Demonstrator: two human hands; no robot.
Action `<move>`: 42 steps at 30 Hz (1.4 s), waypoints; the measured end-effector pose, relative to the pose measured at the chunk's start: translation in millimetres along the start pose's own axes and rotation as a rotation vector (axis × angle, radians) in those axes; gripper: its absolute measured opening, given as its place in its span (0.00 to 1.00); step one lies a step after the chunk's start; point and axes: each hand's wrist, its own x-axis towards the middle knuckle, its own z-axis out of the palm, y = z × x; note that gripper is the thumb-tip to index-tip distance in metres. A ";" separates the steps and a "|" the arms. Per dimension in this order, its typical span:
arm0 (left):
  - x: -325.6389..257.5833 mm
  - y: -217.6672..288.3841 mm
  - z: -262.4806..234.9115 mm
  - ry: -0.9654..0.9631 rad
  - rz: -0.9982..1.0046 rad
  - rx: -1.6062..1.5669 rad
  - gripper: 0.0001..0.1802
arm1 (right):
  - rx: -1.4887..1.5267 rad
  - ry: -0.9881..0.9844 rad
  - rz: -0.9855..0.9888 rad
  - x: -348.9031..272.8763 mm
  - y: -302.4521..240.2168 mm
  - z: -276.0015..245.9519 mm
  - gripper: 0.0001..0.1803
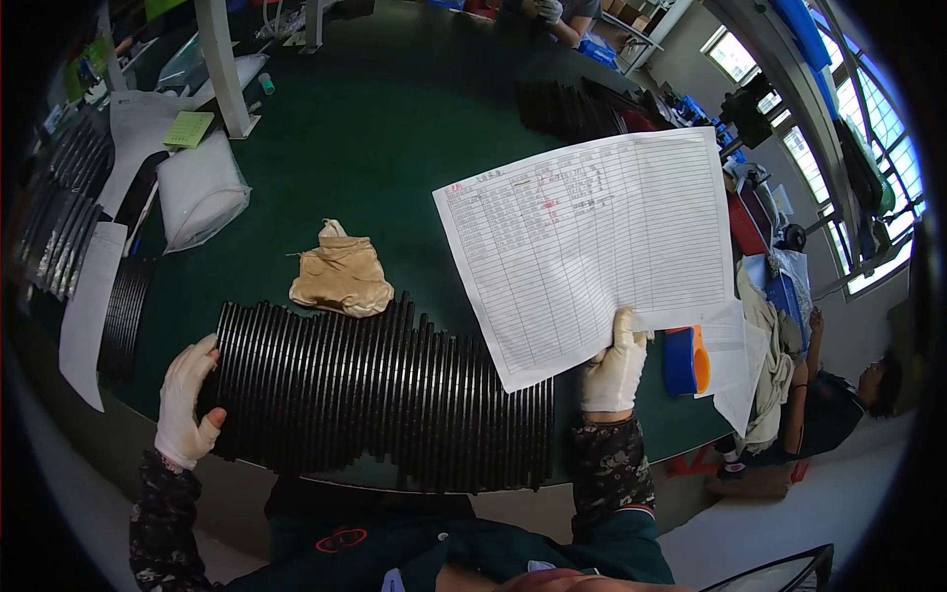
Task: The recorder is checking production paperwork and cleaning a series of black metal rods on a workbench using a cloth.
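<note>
My right hand [618, 370], in a white glove, pinches the lower edge of a large printed sheet [582, 247] with ruled rows and some handwriting. The sheet is raised over the table and hides part of what lies beneath. At the left end of a row of black rods [385, 395] is my left hand [185, 403], gloved, with thumb and fingers apart and nothing held. Its fingertips are at the outermost rod; whether they press on it I cannot tell. The rods lie side by side along the near table edge, their ends uneven. A crumpled tan cloth bundle [342, 276] touches their far ends.
The green table [326, 128] carries a blue and orange tape roll [685, 361] at right. A white wrapped bundle [202, 190], papers and bagged black parts [59, 237] lie at left. Dark parts [572, 107] are stacked farther back. Another person [829, 409] is at right; one more sits opposite.
</note>
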 end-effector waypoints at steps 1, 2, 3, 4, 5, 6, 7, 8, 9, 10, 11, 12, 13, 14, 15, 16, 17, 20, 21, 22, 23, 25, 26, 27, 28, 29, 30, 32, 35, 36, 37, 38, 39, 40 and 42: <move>-0.4 -0.5 0.1 -0.001 0.005 0.016 0.36 | 0.004 0.023 0.011 0.3 -1.0 3.8 0.12; -0.4 -0.8 0.5 -0.002 0.004 0.017 0.36 | 0.008 0.046 0.023 0.4 -1.6 5.9 0.10; -0.5 -1.1 0.6 0.000 0.009 0.016 0.36 | 0.009 0.046 0.024 0.0 -1.9 6.1 0.10; -0.5 -1.3 0.4 0.001 0.013 0.015 0.35 | -0.002 0.034 0.017 -0.3 -2.1 6.2 0.10; -0.6 -1.2 -0.1 0.001 0.013 0.016 0.35 | -0.014 0.022 0.010 -0.5 -2.1 6.1 0.10; -0.2 -0.7 -0.3 -0.002 0.013 0.014 0.35 | -0.013 0.023 0.010 -0.1 -1.2 3.3 0.10; 0.1 -0.4 -0.5 -0.004 0.012 0.013 0.35 | 0.011 -0.008 0.006 0.9 0.8 -1.3 0.11; 0.0 -0.3 -0.5 -0.004 0.013 0.013 0.35 | 0.035 -0.040 0.002 1.8 2.2 -4.3 0.15; -0.3 -0.3 -0.6 -0.001 0.018 0.015 0.35 | 0.036 -0.039 0.004 2.2 3.1 -5.1 0.15; -0.7 -0.3 -0.6 0.003 0.022 0.016 0.35 | 0.029 -0.040 -0.004 2.6 4.0 -5.6 0.15; -0.7 0.0 -0.7 0.002 0.021 0.017 0.35 | 0.022 -0.041 -0.011 2.9 4.5 -6.0 0.15; -0.5 0.3 -0.6 0.002 0.018 0.014 0.35 | 0.022 -0.042 -0.009 3.4 4.6 -6.4 0.15; -0.1 0.1 -0.5 0.001 0.016 0.009 0.35 | 0.006 -0.037 -0.017 3.6 4.1 -7.0 0.15; 0.1 -0.4 0.1 -0.001 0.016 0.008 0.35 | -0.010 -0.033 -0.024 3.6 3.6 -7.5 0.15; 0.2 -1.1 1.3 0.004 0.023 0.007 0.34 | -0.012 -0.031 -0.023 3.0 2.7 -7.7 0.15; 0.4 -2.7 2.2 0.009 0.029 0.008 0.34 | -0.013 -0.030 -0.013 2.8 2.7 -6.4 0.15; 0.2 -4.4 3.0 0.006 0.028 0.007 0.34 | -0.015 -0.029 -0.004 2.5 2.8 -5.0 0.15; -0.1 0.3 -1.4 0.007 0.034 0.004 0.34 | -0.017 0.010 -0.005 0.7 -3.8 -5.3 0.16; -0.1 -0.6 -1.1 0.009 0.035 0.001 0.34 | -0.017 0.010 -0.002 1.2 -2.5 -4.7 0.16; 0.0 -1.4 -0.9 0.012 0.037 -0.001 0.34 | -0.010 -0.003 -0.013 2.1 -1.7 -4.8 0.16; -0.2 -2.8 -0.6 0.010 0.036 0.001 0.34 | -0.001 -0.016 -0.025 3.0 -1.1 -5.0 0.16; -0.4 -5.8 1.2 0.004 0.039 0.002 0.33 | 0.017 -0.011 -0.031 5.0 -0.9 -5.6 0.16; 0.3 -5.5 0.6 0.003 0.042 0.002 0.33 | 0.036 -0.007 -0.037 5.8 -1.3 -5.7 0.16; 0.5 -4.5 0.2 0.000 0.040 0.007 0.33 | 0.036 -0.006 -0.038 6.1 -1.4 -6.1 0.16; 0.8 -3.8 0.0 -0.003 0.039 0.013 0.33 | 0.030 0.007 -0.039 6.2 -1.7 -6.4 0.16; 1.0 -3.7 0.3 -0.003 0.041 0.012 0.33 | 0.023 0.019 -0.041 6.2 -2.1 -6.9 0.17; 0.8 -3.4 0.7 -0.002 0.038 0.010 0.34 | 0.023 0.021 -0.042 6.3 -2.6 -8.2 0.17; 0.7 -3.1 1.2 0.000 0.038 0.006 0.34 | 0.022 0.038 -0.026 6.2 -3.9 -10.4 0.17; 0.5 -2.8 1.4 0.001 0.038 0.004 0.34 | 0.023 0.054 -0.039 4.9 -5.1 -7.7 0.17; -0.5 -2.8 0.3 -0.004 0.030 0.017 0.34 | 0.024 0.052 -0.036 4.1 -7.7 -3.6 0.17; -1.8 -2.9 -0.7 -0.011 0.020 0.031 0.34 | 0.003 0.163 -0.069 3.1 -11.7 2.1 0.17; -2.3 -3.4 -0.6 -0.014 0.014 0.035 0.34 | -0.019 0.273 -0.100 2.6 -12.3 5.7 0.16; -2.1 -3.5 -0.7 -0.001 0.015 0.017 0.34 | -0.054 0.285 -0.310 3.3 -14.3 -5.1 0.18; -2.0 -3.5 -1.1 0.010 0.015 -0.001 0.34 | -0.117 0.417 -0.608 12.8 -15.9 -17.7 0.17; 2.1 -0.1 -1.1 -0.005 0.019 -0.009 0.34 | -0.197 0.548 -0.895 14.8 -16.7 -28.9 0.16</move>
